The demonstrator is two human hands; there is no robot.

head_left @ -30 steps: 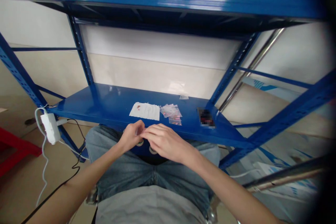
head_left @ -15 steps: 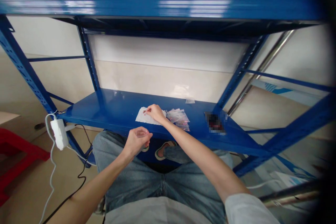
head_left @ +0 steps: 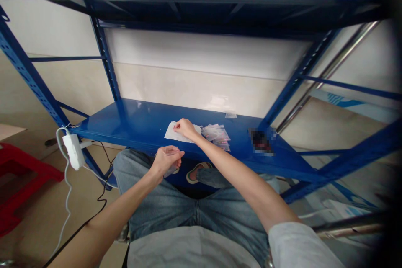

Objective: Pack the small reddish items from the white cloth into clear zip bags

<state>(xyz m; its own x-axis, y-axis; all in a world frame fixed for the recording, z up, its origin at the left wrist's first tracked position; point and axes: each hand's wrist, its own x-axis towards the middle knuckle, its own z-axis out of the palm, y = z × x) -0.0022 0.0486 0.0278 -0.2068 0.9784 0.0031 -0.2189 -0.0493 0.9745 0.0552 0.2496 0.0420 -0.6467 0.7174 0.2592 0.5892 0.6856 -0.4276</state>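
My right hand [head_left: 185, 129] reaches onto the blue shelf [head_left: 135, 123] and rests on a white sheet [head_left: 172, 132], fingers pinched together on something too small to make out. My left hand [head_left: 166, 160] hovers in front of the shelf edge above my lap, its fingers curled round a small clear plastic bag [head_left: 171, 170]. A heap of small clear bags with red contents [head_left: 217, 135] lies just right of the white sheet.
A dark blurred object [head_left: 260, 141] sits on the shelf at the right. One loose small bag [head_left: 230, 115] lies near the wall. A white power adapter [head_left: 73, 151] with cables hangs off the shelf's left corner. A red stool [head_left: 19, 184] stands on the floor at left.
My right hand left the left hand and reached forward onto the white sheet on the shelf. The left hand stayed near the shelf edge with the bag. The view shifted slightly.
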